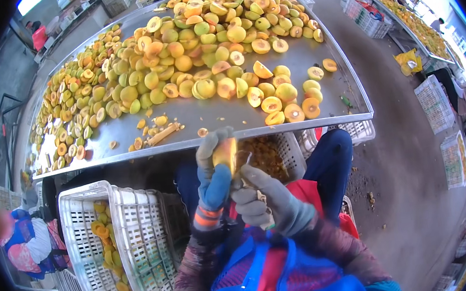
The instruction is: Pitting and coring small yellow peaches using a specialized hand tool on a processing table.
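Observation:
My left hand point(213, 185), in a grey and blue work glove, grips a yellow peach half point(226, 156) near the table's front edge. Its cut side faces my right hand. Wrapped in a grey glove, my right hand point(272, 200) is closed around a small hand tool whose curved metal tip point(250, 158) points up beside the fruit. Pale cloth-like wrapping point(265, 212) shows on the tool's handle between my fingers. Beneath both hands, between my knees, stands a white plastic crate point(295, 156) with brownish fruit scraps in it; the hands partly hide it.
A metal-topped table point(189, 126) with a raised rim holds a large heap of peach halves point(189, 44). A wooden stick point(163, 134) and fruit scraps lie near its front edge. At my left stands a white crate point(141, 238) containing peach pieces point(110, 250). Other people sit nearby.

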### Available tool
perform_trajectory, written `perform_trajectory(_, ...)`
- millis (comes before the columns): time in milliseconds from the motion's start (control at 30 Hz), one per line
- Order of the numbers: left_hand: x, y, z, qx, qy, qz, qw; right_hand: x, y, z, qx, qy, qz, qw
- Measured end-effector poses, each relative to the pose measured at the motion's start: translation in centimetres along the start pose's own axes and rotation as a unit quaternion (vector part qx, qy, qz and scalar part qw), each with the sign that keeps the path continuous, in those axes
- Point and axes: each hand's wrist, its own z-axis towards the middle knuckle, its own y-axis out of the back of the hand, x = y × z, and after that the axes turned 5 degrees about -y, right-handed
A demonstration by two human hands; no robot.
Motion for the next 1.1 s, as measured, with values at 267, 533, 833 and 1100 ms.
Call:
perform_trajectory(267,-4.3,2.1,1.8,-0.069,0.285,0.007,0.956,1.0,-0.1,1.3,-0.285,0.191,-0.697,0.63)
perform_trajectory(533,-2.2,-1.5,1.5,-0.215,0.151,0.195,0.945,0.4,2.9,2.8,-0.334,0.386,-0.829,0.229)
perform_trajectory(833,-1.7,-3.0,1.5,-0.334,0.159,-0.006,0.929,-0.4,3.4,2.8,-0.329,0.416,-0.777,0.339)
perform_trajectory(1100,-1.5,-3.5,1.1,-0.326,0.141,0.087,0.931,0.2,2.6,2.0,-0.326,0.344,-0.813,0.34)
